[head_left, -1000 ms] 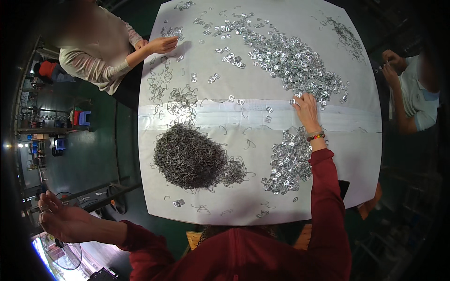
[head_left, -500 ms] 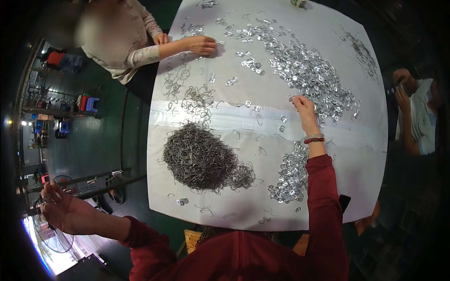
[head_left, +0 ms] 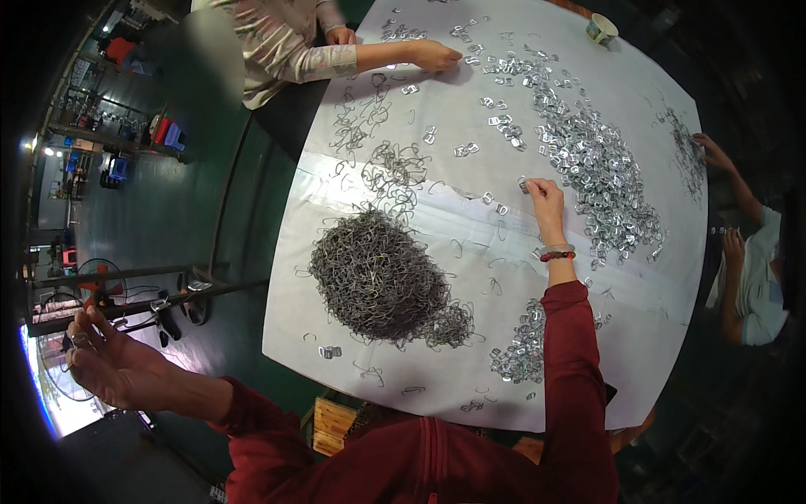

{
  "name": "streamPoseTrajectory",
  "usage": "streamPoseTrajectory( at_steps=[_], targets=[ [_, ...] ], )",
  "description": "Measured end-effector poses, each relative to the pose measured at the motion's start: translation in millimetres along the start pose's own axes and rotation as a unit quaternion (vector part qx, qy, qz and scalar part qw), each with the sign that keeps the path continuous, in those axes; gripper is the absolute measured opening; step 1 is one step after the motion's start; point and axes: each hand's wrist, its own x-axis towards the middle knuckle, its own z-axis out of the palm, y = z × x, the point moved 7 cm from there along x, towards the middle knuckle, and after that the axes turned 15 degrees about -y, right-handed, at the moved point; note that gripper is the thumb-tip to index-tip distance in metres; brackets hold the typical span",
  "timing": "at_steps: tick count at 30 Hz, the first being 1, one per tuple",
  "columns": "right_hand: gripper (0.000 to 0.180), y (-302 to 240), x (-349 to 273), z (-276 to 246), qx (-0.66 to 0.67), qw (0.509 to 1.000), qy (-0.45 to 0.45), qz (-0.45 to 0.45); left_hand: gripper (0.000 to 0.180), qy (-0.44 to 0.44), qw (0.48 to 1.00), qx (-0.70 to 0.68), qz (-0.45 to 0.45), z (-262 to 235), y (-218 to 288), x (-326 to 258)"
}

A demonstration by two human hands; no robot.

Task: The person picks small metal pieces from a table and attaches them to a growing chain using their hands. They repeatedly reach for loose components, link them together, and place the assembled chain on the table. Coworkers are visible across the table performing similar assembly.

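At the middle of the table, my right hand [head_left: 547, 202] pinches a small silver metal buckle [head_left: 522, 184] between thumb and fingertips. Just to its right spreads a large heap of loose silver buckles [head_left: 600, 168], and a few single buckles [head_left: 501, 209] lie to its left. A smaller pile of buckles [head_left: 522, 351] sits beside my right forearm. My left hand [head_left: 122, 370] is raised off the table at the far left, palm up with fingers curled; what they hold, if anything, is too small to tell. A big dark mound of bent wire hooks [head_left: 378, 275] stands at the table's left side.
Across the far left, another person's hand [head_left: 437, 56] touches buckles. At the right, a person's hand [head_left: 712, 153] reaches a scatter of wire hooks [head_left: 684, 151]. A paper cup [head_left: 601, 29] stands at the far edge. A fan [head_left: 99, 284] and stools are on the left.
My right hand has shifted left over the table, away from the large buckle heap. The person at the right has put a hand onto the table edge. My view has turned slightly.
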Motion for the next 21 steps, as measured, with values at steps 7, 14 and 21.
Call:
streamPoseTrajectory(
  at_steps=[7, 14, 21],
  targets=[
    [0.016, -2.0, 7.9, 14.1, -0.166, 0.986, -0.007, -0.001, 0.016, 0.002, 1.000, 0.029, -0.001, 1.5, -3.6, -3.3],
    [0.020, 31.2, 14.6, 5.7, 0.057, 0.998, -0.025, 0.013, 0.017, 0.008, 0.998, 0.064, 0.017, -8.4, -4.8, 4.4],
    [0.030, 6.4, 11.4, -11.8, 0.135, 0.968, -0.153, 0.148, 0.020, -0.030, 0.999, -0.017, 0.034, 2.3, 3.7, 12.9]
  ],
)
